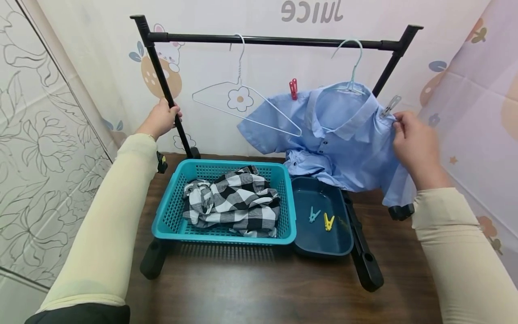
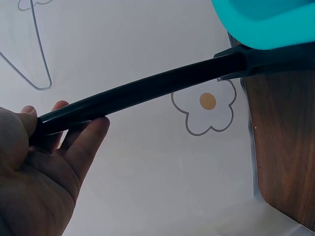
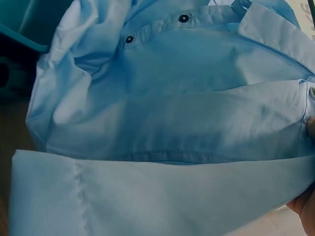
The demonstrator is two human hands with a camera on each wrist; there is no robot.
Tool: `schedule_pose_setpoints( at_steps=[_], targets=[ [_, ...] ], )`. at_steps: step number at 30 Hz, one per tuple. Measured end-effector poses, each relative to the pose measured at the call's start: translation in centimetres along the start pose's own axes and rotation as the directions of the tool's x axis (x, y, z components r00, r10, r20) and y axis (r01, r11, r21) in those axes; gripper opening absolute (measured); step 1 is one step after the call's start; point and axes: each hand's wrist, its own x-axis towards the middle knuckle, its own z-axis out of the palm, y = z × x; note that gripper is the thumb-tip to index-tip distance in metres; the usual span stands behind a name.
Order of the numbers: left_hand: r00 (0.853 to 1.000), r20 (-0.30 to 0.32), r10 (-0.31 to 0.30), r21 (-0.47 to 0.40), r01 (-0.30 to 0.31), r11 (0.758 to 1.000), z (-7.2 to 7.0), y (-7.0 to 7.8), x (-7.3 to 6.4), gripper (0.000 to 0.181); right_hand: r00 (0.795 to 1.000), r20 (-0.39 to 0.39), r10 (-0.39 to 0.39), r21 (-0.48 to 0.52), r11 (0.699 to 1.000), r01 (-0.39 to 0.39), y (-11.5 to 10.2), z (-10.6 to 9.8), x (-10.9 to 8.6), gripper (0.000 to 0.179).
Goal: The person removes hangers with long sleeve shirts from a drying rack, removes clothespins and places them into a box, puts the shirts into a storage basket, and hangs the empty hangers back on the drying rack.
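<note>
A light blue short-sleeved shirt (image 1: 344, 135) hangs from a pale green wire hanger (image 1: 356, 67) on the black rack's bar. My right hand (image 1: 418, 146) pinches its shoulder at the right, just beside a grey clothespin (image 1: 390, 106) clipped there. A red clothespin (image 1: 293, 89) is clipped to the other shoulder. In the right wrist view the shirt (image 3: 187, 123) fills most of the frame, with only fingers at the right edge. My left hand (image 1: 161, 119) grips the rack's left post (image 1: 183, 132); in the left wrist view its fingers curl around the post (image 2: 142, 93).
An unused white wire hanger (image 1: 247, 121) hangs left of the shirt. A teal basket (image 1: 224, 240) below holds a black-and-white checked garment (image 1: 236, 200). Beside it, a dark blue tray (image 1: 319, 245) holds a blue clothespin (image 1: 314, 214) and a yellow clothespin (image 1: 328, 222). Black rack feet (image 1: 366, 265) stand on the wooden table.
</note>
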Motion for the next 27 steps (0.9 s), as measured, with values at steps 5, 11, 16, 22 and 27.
schedule_pose_setpoints(
  at_steps=[5,11,16,22,27],
  targets=[
    [1.000,0.012,0.004,0.014,-0.004,1.000,-0.1,-0.2,0.0,0.043,0.999,0.034,0.010,0.008,1.000,-0.010,0.5,1.5,-0.8,0.040],
    [1.000,0.020,0.021,0.018,-0.021,1.000,-0.2,-0.2,0.0,0.044,0.997,0.081,0.019,0.038,0.999,-0.022,0.9,3.4,-1.9,0.039],
    [0.999,0.026,0.027,0.021,-0.028,0.999,-0.1,-0.1,0.0,0.044,0.995,0.098,0.021,0.058,0.998,-0.027,1.3,4.5,-2.8,0.039],
    [0.999,0.032,0.016,0.018,-0.016,1.000,-0.2,-0.1,-0.2,0.045,0.990,0.136,0.041,0.078,0.996,-0.052,1.3,5.4,-4.1,0.042],
    [0.999,0.035,0.013,0.009,-0.013,1.000,-0.3,0.0,-0.4,0.044,0.988,0.151,0.031,0.097,0.994,-0.046,1.2,6.1,-5.4,0.042]
  ],
)
